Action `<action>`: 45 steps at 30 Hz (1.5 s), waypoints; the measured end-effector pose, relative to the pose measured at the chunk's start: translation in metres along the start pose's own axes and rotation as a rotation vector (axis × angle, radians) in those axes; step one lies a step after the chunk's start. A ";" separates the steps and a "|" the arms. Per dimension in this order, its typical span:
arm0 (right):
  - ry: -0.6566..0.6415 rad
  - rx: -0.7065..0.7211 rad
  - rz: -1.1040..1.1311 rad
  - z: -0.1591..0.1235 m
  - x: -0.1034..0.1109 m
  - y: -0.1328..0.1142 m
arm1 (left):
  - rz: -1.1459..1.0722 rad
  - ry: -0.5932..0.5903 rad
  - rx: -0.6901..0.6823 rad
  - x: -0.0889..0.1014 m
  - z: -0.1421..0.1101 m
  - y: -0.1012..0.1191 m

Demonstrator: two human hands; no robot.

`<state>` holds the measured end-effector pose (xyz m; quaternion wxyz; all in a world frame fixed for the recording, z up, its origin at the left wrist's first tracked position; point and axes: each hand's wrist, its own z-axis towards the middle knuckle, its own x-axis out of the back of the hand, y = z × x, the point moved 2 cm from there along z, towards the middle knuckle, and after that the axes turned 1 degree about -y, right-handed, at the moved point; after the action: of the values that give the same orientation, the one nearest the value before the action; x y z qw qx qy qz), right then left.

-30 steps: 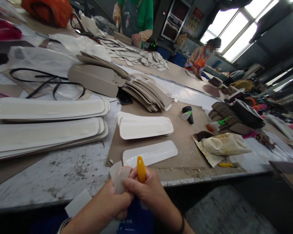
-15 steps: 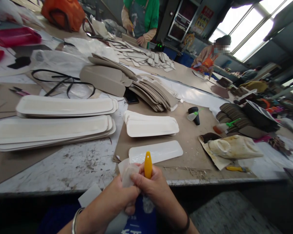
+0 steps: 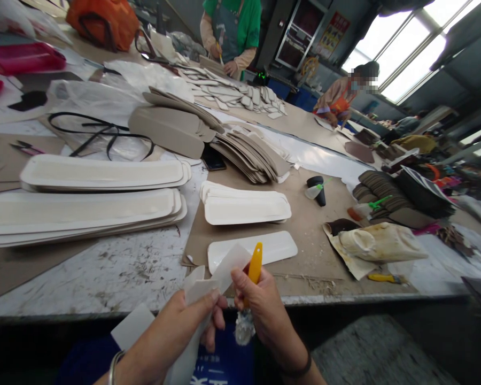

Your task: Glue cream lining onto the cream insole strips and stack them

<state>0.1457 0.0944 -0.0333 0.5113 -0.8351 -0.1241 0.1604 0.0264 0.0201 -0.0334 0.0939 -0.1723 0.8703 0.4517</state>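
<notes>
My left hand (image 3: 194, 318) is closed around thin white strips (image 3: 198, 287), whose ends stick up above the thumb and hang down below the palm. Between its fingers and thumb, my right hand (image 3: 262, 302) grips a brush with a yellow handle (image 3: 256, 261); the bristles point down and are coated in whitish matter. One white strip (image 3: 233, 263) spans the gap between the hands, its upper end at my right thumb. Just beyond lies a single white rounded panel (image 3: 278, 247), flat on brown board and partly hidden by that strip. Behind it is a small stack of similar panels (image 3: 246, 207).
Long white panels (image 3: 84, 211) are stacked at left, with grey-brown pieces (image 3: 248, 155) behind. On the right are a cut-open plastic bottle (image 3: 380, 241), another yellow-handled brush (image 3: 385, 278) and dark stacked pieces (image 3: 388, 198). A co-worker in green (image 3: 232, 37) stands across the table.
My hands have moved apart, the right one slightly up and right with the brush. A white strip now stretches between them, and the brush's bristles show more clearly.
</notes>
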 end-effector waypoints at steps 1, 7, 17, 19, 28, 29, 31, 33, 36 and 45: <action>-0.047 -0.026 0.001 -0.002 -0.002 0.002 | 0.023 0.007 -0.018 -0.003 0.001 0.002; 0.092 0.018 0.039 -0.006 0.018 -0.006 | 0.089 -0.051 0.131 -0.013 -0.004 -0.001; -0.184 0.038 -0.561 0.011 0.073 -0.074 | 0.062 0.284 0.045 0.026 0.016 0.010; -0.363 0.038 -0.778 0.025 0.059 -0.079 | 0.100 0.268 0.067 0.027 0.023 0.016; -0.503 0.153 -1.347 0.086 0.004 -0.076 | 0.202 0.162 0.153 0.025 0.044 0.034; -0.487 0.174 -1.402 0.089 0.002 -0.076 | 0.205 0.166 0.162 0.025 0.045 0.035; -0.487 0.199 -1.504 0.093 -0.001 -0.075 | 0.208 0.163 0.172 0.025 0.047 0.035; -0.547 0.188 -1.586 0.094 -0.003 -0.076 | 0.208 0.157 0.171 0.027 0.049 0.034; -0.648 0.129 -1.673 0.095 -0.004 -0.077 | 0.213 0.157 0.164 0.029 0.049 0.031; -0.689 0.178 -1.796 0.092 -0.012 -0.076 | 0.263 0.241 0.155 0.023 0.053 0.032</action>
<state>0.0950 0.1984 -0.0027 0.4402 -0.2941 -0.8472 -0.0453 -0.0068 0.0757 -0.0472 -0.0580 -0.1021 0.9225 0.3678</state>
